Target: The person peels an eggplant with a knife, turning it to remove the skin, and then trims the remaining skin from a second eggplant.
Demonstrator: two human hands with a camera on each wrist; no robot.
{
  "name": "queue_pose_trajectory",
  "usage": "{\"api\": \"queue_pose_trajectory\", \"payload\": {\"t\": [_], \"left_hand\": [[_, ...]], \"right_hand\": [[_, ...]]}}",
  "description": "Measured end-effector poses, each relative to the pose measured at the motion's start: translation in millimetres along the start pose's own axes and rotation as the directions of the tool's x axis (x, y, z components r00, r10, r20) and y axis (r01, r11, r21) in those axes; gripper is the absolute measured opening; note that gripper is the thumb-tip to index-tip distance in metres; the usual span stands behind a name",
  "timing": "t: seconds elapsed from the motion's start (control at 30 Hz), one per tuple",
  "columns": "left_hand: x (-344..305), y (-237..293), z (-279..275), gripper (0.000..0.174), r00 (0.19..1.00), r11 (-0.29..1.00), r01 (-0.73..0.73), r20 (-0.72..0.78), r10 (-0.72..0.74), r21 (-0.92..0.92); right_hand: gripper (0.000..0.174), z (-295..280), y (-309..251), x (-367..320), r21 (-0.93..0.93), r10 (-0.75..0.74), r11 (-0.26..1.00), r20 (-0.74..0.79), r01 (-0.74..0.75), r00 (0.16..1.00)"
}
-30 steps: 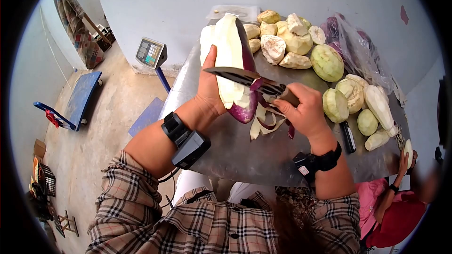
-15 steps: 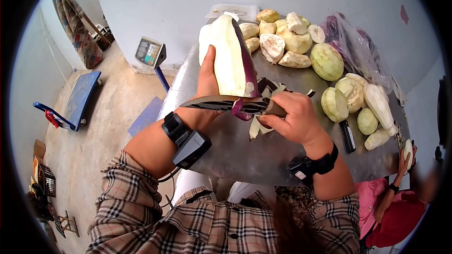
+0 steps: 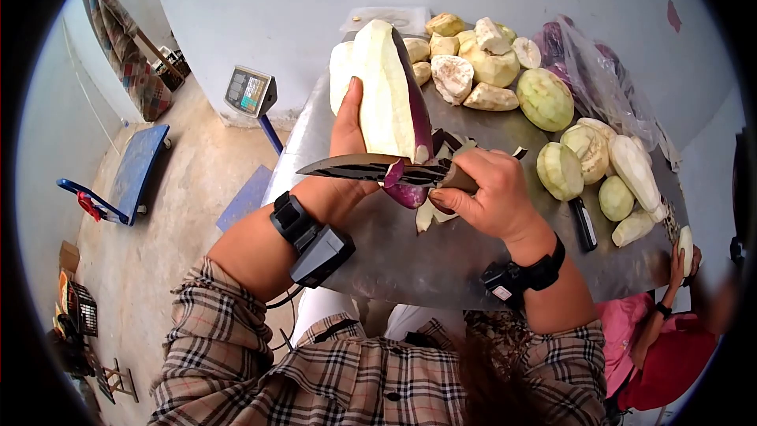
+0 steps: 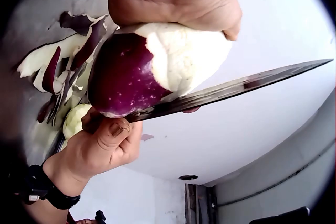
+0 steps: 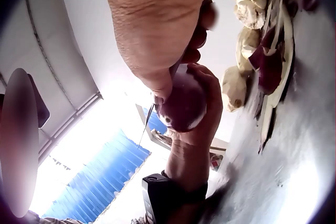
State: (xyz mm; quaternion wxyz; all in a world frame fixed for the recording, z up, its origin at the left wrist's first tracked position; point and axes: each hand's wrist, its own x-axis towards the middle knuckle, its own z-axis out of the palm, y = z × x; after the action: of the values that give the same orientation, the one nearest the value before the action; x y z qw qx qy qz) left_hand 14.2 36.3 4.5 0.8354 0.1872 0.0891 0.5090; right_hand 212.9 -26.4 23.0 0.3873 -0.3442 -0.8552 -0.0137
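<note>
In the head view, my left hand (image 3: 347, 138) holds a large eggplant (image 3: 385, 95) tilted over the table, thumb along its peeled white side. A purple strip of skin runs down its right side, and the near end is still purple, as the left wrist view shows on the eggplant (image 4: 123, 74). My right hand (image 3: 497, 193) grips a knife (image 3: 339, 164) by the handle. Its long blade lies across the eggplant's near end and points left. A curl of purple peel (image 3: 392, 173) sits at the blade. In the left wrist view, the right thumb (image 4: 113, 132) is close to the purple end.
Peel strips (image 4: 79, 50) lie on the metal table (image 3: 394, 268) behind the knife. Peeled eggplants (image 3: 546, 100) are piled at the back and right, near a plastic bag (image 3: 587, 71) and a black-handled tool (image 3: 583, 225). Another person (image 3: 654, 347) sits at the right, holding a peeled piece.
The knife has moved down the eggplant toward me and a little left, and the white peeled area reaches lower on the right side. During the last half second both hands have stayed almost still.
</note>
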Motion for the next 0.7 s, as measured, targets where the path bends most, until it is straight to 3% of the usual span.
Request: {"api": "queue_pose_trajectory", "payload": {"t": [0.27,0.47,0.57,0.67,0.7], "left_hand": [[5,-2,-3,0.068,0.999,1.000,-0.008,-0.045,0.007,-0.011],[4,-1,-2,0.068,0.998,0.996,0.057,0.002,-0.057,-0.065],[-1,-4,4,0.059,1.000,1.000,0.023,-0.006,-0.023,0.001],[2,-3,-7,0.062,0.985,0.998,0.068,0.159,-0.068,0.005],[-3,-4,-1,0.064,0.993,0.989,-0.007,0.114,-0.009,0.145]], "right_hand": [[0.041,0,4,0,-0.046,-0.039,0.998,-0.042,0.038,0.998],[0.040,-2,5,-1,-0.026,-0.029,0.999,-0.045,0.028,0.999],[0.039,-2,4,0,-0.036,-0.030,0.999,-0.050,0.029,0.998],[0.038,-1,11,-2,-0.038,0.010,0.999,-0.085,-0.014,0.996],[0.038,-2,15,-2,-0.038,0.031,0.999,-0.101,-0.035,0.994]]}}
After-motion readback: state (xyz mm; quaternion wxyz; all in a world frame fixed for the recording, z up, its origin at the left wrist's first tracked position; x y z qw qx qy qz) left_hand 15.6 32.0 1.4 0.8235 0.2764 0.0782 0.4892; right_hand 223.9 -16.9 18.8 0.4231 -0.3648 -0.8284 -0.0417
